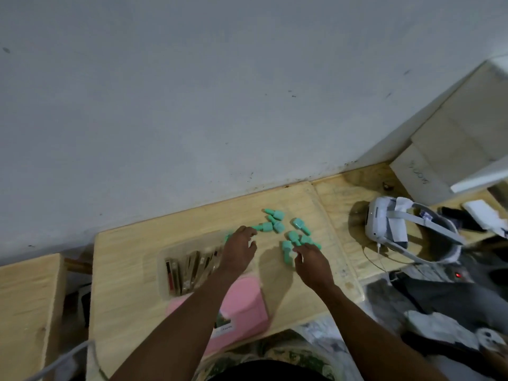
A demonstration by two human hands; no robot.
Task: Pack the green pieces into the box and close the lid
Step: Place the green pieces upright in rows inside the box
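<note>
Several small green pieces [276, 221] lie scattered on a wooden board [132, 306], in a far cluster and a nearer cluster [298, 237]. My left hand [239, 250] reaches over a clear box [165, 273], fingertips touching a green piece [262, 227] at the far cluster; whether it grips it is unclear. My right hand [312, 261] rests with fingers spread beside a green piece [287, 253] of the nearer cluster. The clear box holds several dark and gold stick-like items. A pink lid [244, 306] lies in front of the box, under my left forearm.
A white headset [390, 224] with a strap and cable sits to the right on the wood. Pale cardboard boxes [445, 149] stand at the far right against the grey wall. Dark cloth and clutter [439, 292] lie at the lower right. Another wooden surface [27, 312] is left.
</note>
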